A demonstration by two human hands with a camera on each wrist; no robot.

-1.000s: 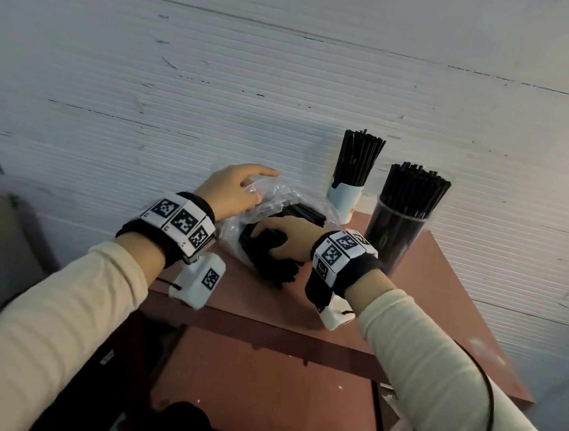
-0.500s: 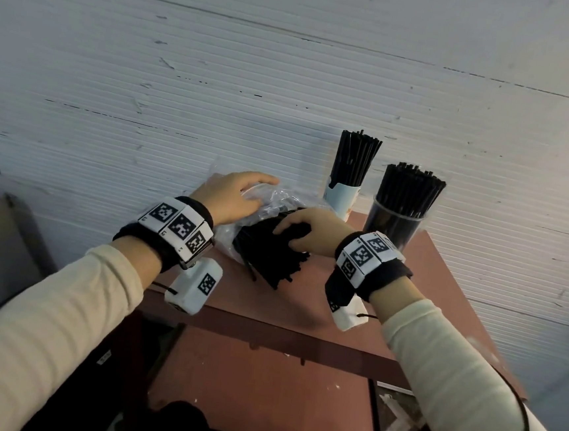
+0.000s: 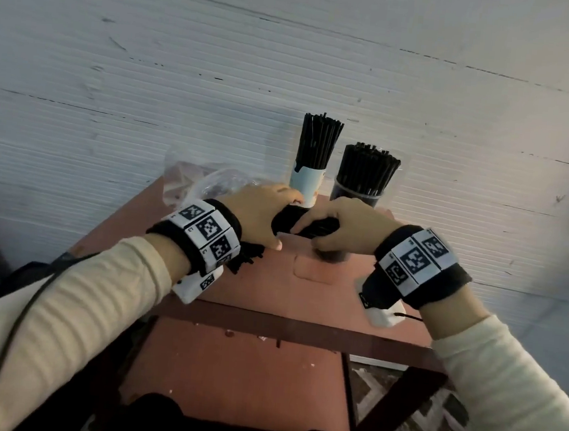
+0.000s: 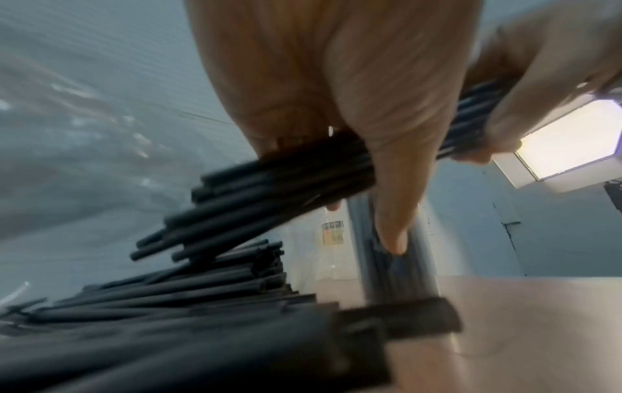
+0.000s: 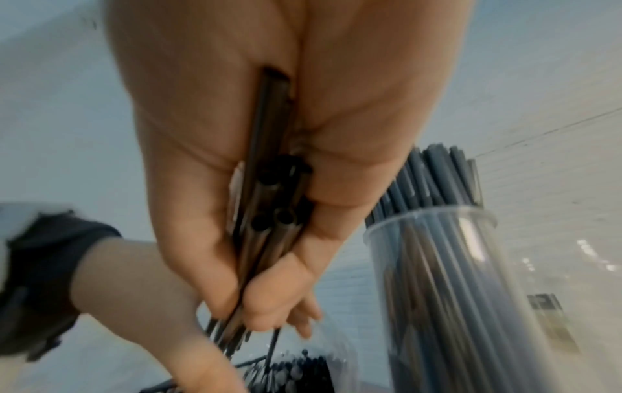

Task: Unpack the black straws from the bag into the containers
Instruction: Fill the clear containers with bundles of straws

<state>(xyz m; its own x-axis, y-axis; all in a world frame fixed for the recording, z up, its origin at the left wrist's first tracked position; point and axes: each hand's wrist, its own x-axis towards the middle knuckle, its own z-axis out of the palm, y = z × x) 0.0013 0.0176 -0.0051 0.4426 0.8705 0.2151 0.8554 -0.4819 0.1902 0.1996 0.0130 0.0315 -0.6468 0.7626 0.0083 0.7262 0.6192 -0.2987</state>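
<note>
Both hands hold one bundle of black straws (image 3: 304, 224) just above the red table (image 3: 321, 287). My left hand (image 3: 258, 218) grips its left part (image 4: 286, 180); my right hand (image 3: 340, 228) grips its right end (image 5: 269, 212). More black straws (image 4: 168, 305) lie in a pile under my left wrist. The clear plastic bag (image 3: 203, 182) lies crumpled at the back left. A white paper cup (image 3: 306, 186) and a clear tumbler (image 3: 357, 196) (image 5: 454, 279) stand at the back, both packed with upright straws.
A ribbed white wall (image 3: 288, 78) rises right behind the table. The table's front edge (image 3: 283, 325) is close to my wrists, with a lower red shelf (image 3: 245, 377) beneath it.
The right hand has pulled a bundle of straws out of the bag and moved right. The left hand left the bag and now grips the same bundle.
</note>
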